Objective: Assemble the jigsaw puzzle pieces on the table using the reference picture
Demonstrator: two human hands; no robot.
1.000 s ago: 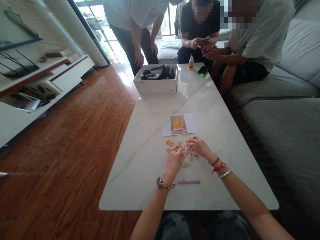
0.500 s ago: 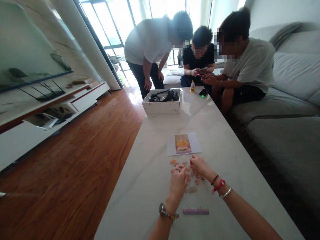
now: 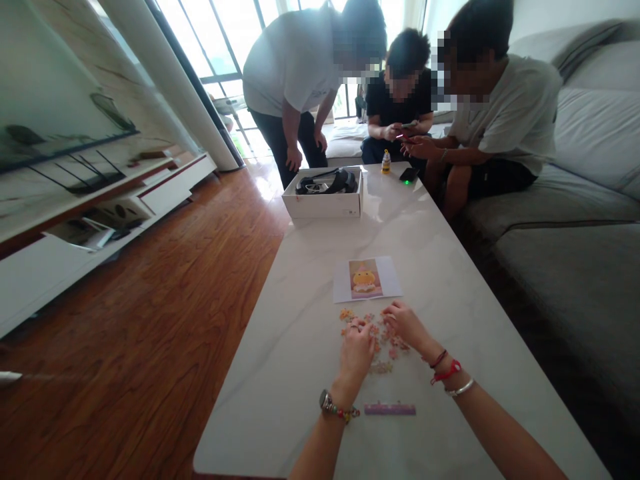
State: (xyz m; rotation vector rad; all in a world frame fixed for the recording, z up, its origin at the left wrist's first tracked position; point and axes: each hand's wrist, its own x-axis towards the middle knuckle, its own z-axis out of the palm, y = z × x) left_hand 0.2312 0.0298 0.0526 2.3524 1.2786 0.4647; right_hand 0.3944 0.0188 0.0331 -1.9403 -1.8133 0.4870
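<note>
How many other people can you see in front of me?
3. One person in white bends over behind the white box; one in black sits beyond the table; one in a white top sits on the sofa at right. Others may be hidden.

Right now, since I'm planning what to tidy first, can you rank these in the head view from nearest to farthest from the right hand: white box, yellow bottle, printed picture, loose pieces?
From the right hand:
1. Loose pieces: close beside it, mostly to its left.
2. Printed picture: just ahead, leftward.
3. White box: farther ahead, left.
4. Yellow bottle: beyond the box, to the box's right.
</note>
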